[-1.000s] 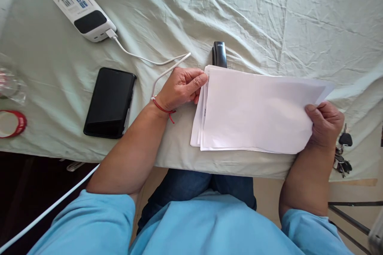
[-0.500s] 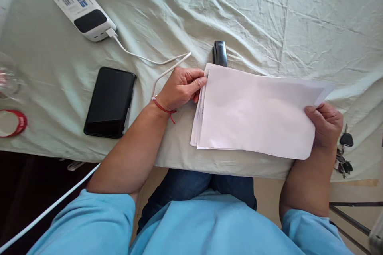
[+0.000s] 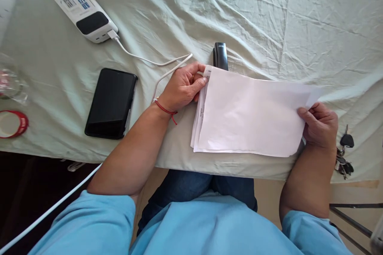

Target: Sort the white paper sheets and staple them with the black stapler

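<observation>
White paper stack [image 3: 251, 117], left hand [image 3: 182, 85] grip pinching corner, right hand [image 3: 318, 125] clasping opp. edge

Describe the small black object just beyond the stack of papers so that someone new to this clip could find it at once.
Start at the pale green cloth covering the table, then find the stack of white papers held between the left hand and right hand. Just past the stack's far left corner lies the black stapler, partly hidden by the sheets. It is narrow and blocky, unlike the wide, flat black phone further left.
</observation>
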`<state>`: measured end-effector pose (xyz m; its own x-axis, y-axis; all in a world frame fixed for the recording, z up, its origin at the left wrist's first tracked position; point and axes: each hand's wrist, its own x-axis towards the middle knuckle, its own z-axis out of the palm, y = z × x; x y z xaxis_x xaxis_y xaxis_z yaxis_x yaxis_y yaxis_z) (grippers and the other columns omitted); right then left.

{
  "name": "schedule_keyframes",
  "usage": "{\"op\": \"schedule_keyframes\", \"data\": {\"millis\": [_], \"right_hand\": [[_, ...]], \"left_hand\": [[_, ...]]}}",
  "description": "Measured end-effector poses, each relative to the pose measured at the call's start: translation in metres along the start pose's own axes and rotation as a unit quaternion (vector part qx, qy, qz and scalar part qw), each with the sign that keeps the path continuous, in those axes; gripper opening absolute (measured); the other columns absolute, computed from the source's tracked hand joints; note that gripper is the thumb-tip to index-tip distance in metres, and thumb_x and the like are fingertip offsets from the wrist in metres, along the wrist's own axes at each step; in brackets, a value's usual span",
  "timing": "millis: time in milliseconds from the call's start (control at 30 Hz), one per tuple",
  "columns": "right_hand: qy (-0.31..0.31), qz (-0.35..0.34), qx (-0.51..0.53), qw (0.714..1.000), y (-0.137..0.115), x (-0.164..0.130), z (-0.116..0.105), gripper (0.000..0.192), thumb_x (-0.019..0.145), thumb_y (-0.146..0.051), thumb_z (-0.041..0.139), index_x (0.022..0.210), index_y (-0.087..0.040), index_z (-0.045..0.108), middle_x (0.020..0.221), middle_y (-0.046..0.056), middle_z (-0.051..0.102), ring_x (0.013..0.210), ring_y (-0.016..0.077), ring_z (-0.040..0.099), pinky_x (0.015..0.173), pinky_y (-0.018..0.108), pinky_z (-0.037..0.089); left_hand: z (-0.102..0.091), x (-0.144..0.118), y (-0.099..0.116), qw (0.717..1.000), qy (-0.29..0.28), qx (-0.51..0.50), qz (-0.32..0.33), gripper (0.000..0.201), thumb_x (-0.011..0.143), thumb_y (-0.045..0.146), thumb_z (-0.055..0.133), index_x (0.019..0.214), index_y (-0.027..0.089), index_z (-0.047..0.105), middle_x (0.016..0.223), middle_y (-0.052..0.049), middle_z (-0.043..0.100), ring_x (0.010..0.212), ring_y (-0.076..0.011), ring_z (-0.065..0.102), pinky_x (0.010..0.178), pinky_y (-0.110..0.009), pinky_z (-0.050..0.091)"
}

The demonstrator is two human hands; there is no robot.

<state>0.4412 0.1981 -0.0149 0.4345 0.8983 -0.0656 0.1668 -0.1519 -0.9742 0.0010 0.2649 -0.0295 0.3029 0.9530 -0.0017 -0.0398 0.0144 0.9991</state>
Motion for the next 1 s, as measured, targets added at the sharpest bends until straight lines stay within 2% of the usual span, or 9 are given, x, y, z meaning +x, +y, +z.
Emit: {"op": "schedule_keyframes", "data": {"millis": [100, 167, 300, 433, 567, 667, 733, 900, 1000], "right_hand": [[-0.027, 0.025, -0.005, 0.999, -0.002, -0.002, -0.004, 0.049, 0.048, -0.044, 0.115, 0.076, -0.021, 0.082, 0.071, 0.000, 0.079, 0.060, 0.0127, 0.062, 0.058, 0.024, 0.052], [-0.041, 0.044, -0.007, 0.998, -0.002, -0.003, -0.006, 0.050, 0.048, -0.044, 0.115, 0.076, -0.021, 0.081, 0.069, 0.000, 0.078, 0.056, 0.0128, 0.060, 0.053, 0.024, 0.049], [-0.064, 0.061, -0.012, 0.996, -0.002, -0.003, -0.008, 0.053, 0.050, -0.049, 0.116, 0.078, -0.022, 0.081, 0.068, -0.001, 0.076, 0.054, 0.0130, 0.057, 0.048, 0.024, 0.046], [-0.036, 0.007, 0.000, 0.999, 0.000, 0.000, -0.003, 0.062, 0.048, -0.061, 0.117, 0.082, -0.023, 0.082, 0.071, -0.001, 0.077, 0.058, 0.0124, 0.060, 0.052, 0.024, 0.052], [-0.013, -0.003, -0.026, 1.000, -0.001, 0.003, -0.001, 0.065, 0.045, -0.064, 0.118, 0.077, -0.023, 0.079, 0.061, -0.004, 0.067, 0.045, 0.0089, 0.043, 0.039, 0.021, 0.034], [0.006, -0.008, -0.031, 0.999, -0.005, 0.001, -0.002, 0.062, 0.045, -0.060, 0.117, 0.071, -0.022, 0.076, 0.061, -0.004, 0.066, 0.050, 0.0079, 0.047, 0.046, 0.020, 0.037], [0.010, -0.010, -0.047, 0.999, -0.010, -0.003, -0.002, 0.057, 0.047, -0.055, 0.116, 0.070, -0.021, 0.077, 0.063, -0.003, 0.068, 0.053, 0.0077, 0.049, 0.051, 0.019, 0.038], [-0.010, 0.027, -0.062, 0.998, -0.020, -0.013, 0.003, 0.049, 0.050, -0.047, 0.112, 0.068, -0.021, 0.074, 0.061, -0.004, 0.066, 0.052, 0.0082, 0.047, 0.050, 0.020, 0.035], [-0.010, 0.045, -0.048, 0.998, -0.023, -0.017, 0.007, 0.048, 0.050, -0.045, 0.111, 0.067, -0.021, 0.073, 0.061, -0.004, 0.065, 0.051, 0.0080, 0.046, 0.049, 0.019, 0.035]], "left_hand": [[0.000, 0.000, -0.002, 1.000, 0.021, -0.002, -0.008, 0.039, 0.097, 0.030, 0.087, 0.133, 0.029, 0.073, 0.066, 0.009, 0.056, 0.047, -0.0109, 0.048, 0.046, -0.024, 0.038], [-0.001, 0.000, -0.002, 1.000, 0.023, 0.003, -0.005, 0.043, 0.097, 0.032, 0.090, 0.137, 0.030, 0.073, 0.067, 0.009, 0.055, 0.048, -0.0106, 0.047, 0.046, -0.024, 0.038], [0.002, 0.002, -0.002, 1.000, 0.007, -0.011, 0.026, 0.042, 0.098, 0.052, 0.097, 0.125, 0.027, 0.076, 0.070, 0.006, 0.060, 0.055, -0.0113, 0.053, 0.050, -0.024, 0.044], [0.005, 0.006, -0.011, 0.996, 0.027, -0.025, 0.077, 0.054, 0.096, 0.071, 0.097, 0.103, 0.024, 0.072, 0.072, 0.004, 0.064, 0.065, -0.0128, 0.063, 0.059, -0.025, 0.054], [0.001, 0.008, -0.021, 0.996, 0.024, -0.010, 0.083, 0.060, 0.099, 0.078, 0.092, 0.092, 0.025, 0.065, 0.070, 0.004, 0.060, 0.060, -0.0122, 0.057, 0.053, -0.025, 0.047], [-0.003, 0.008, -0.025, 0.996, 0.017, 0.010, 0.088, 0.057, 0.104, 0.075, 0.087, 0.089, 0.025, 0.064, 0.070, 0.003, 0.056, 0.058, -0.0112, 0.049, 0.050, -0.026, 0.040], [-0.004, 0.008, -0.025, 0.996, 0.020, 0.014, 0.091, 0.051, 0.107, 0.070, 0.086, 0.093, 0.025, 0.067, 0.072, 0.003, 0.056, 0.059, -0.0120, 0.051, 0.052, -0.026, 0.042], [0.000, 0.006, -0.020, 0.996, 0.037, 0.022, 0.080, 0.032, 0.105, 0.050, 0.089, 0.125, 0.027, 0.079, 0.070, 0.005, 0.052, 0.060, -0.0151, 0.056, 0.056, -0.027, 0.048], [0.003, 0.006, -0.017, 0.994, 0.026, 0.028, 0.098, 0.025, 0.104, 0.046, 0.087, 0.114, 0.024, 0.081, 0.077, 0.001, 0.063, 0.066, -0.0149, 0.060, 0.058, -0.027, 0.050]]}}
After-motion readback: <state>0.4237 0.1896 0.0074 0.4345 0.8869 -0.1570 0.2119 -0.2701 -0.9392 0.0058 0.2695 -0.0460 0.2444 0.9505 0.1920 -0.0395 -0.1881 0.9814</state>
